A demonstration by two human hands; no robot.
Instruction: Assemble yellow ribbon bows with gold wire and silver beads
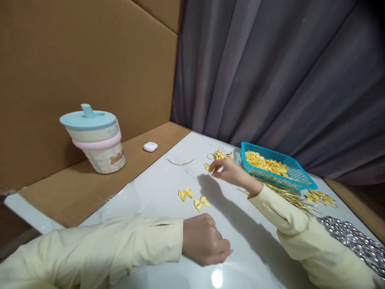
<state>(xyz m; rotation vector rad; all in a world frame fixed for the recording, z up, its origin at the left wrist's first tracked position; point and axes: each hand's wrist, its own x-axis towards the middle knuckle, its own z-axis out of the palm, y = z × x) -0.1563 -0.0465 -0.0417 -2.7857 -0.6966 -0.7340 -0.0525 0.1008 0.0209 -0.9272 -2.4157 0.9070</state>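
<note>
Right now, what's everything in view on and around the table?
table: one, white, centre
cardboard: sheets, brown, left
curtain: one, grey, behind
cup: one, blue lid, pink band, on cardboard
small case: one, white, right of cup
loose bows: two, yellow, mid-table
thread: one, gold, far side
bow cluster: several, yellow-gold, at right fingertips
basket: one, blue, holding yellow bows, right
gold cords: pile, gold, beside basket
metal rings: many, silver, right edge
left hand: one, fisted, resting on table
right hand: one, reaching bow cluster
</note>
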